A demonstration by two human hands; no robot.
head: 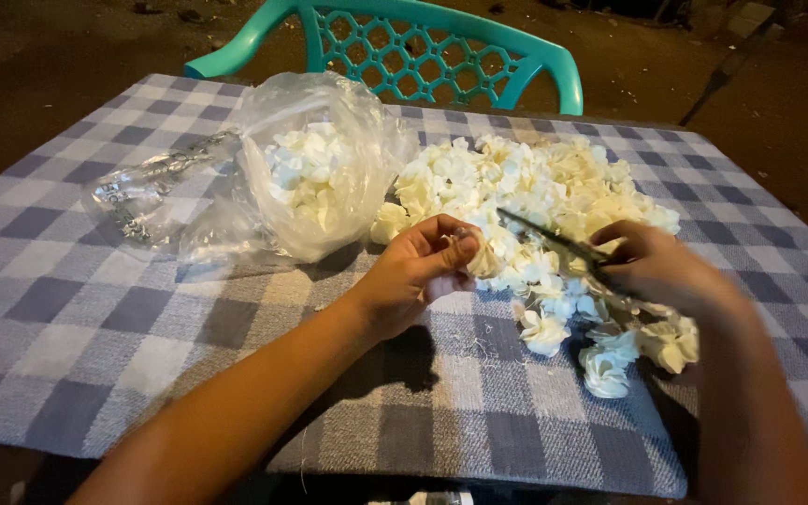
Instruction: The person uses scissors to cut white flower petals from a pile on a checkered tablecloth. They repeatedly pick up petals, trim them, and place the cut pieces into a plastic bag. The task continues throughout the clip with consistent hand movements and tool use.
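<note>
Item: I see my left hand [418, 271] pinching a white flower [485, 257], my right hand [656, 266] gripping a long needle [540, 234] whose tip points left at it.

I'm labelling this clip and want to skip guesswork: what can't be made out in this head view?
- Right hand: blurred; its grip on the thin dark needle is unclear.
- Left hand: its fingers cover most of the white flower it pinches.
- Plastic bag: crinkled film hides how many flowers are inside.
- Green chair: cut off behind the table.
</note>
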